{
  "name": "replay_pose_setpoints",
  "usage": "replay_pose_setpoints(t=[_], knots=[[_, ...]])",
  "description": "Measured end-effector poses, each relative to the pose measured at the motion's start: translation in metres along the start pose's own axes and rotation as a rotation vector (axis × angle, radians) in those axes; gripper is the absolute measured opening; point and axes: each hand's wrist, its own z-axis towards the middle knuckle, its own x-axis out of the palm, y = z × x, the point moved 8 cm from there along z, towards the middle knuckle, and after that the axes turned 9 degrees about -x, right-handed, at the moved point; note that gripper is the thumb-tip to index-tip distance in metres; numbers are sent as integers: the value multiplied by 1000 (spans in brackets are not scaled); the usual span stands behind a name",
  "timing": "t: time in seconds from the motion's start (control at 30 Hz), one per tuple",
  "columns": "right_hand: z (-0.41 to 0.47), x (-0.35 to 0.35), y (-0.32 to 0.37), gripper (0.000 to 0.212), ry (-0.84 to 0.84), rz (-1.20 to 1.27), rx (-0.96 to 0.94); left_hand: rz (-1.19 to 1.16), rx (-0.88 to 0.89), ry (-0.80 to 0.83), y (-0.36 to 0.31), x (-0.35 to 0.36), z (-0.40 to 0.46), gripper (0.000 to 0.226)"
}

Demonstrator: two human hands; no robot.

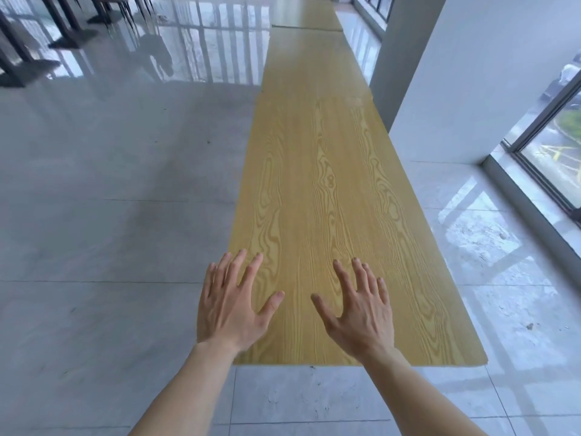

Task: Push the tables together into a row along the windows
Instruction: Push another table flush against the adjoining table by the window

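Observation:
A long yellow wood-grain table (pixel 327 196) stretches away from me, its near short edge just in front of me. Beyond it a second table (pixel 311 61) joins it end to end, and a third table (pixel 305 11) continues the row at the far end. My left hand (pixel 234 302) hovers over the near left corner, fingers spread, holding nothing. My right hand (pixel 361 309) is spread over the near end of the tabletop, also with nothing in it. I cannot tell whether the palms touch the wood.
A white pillar (pixel 440 73) stands close to the row's right side. Floor-to-ceiling windows (pixel 553 146) run along the right. Glossy grey tiled floor (pixel 110 184) lies to the left. Dark table bases and chair legs (pixel 59 29) stand at the far left.

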Motion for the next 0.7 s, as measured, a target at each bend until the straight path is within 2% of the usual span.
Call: replay_pose_setpoints(t=[0.37,0.5,0.7], knots=[[104,-88,188,91,-135,11,111,-5,216,-89,98,-190,116,92],[154,-108,223,87,-178,-9,134,-6,286,-116,110,-231,169,89],[257,-108,241,88,-232,-41,176,-4,351,-133,122,-248,279,91]])
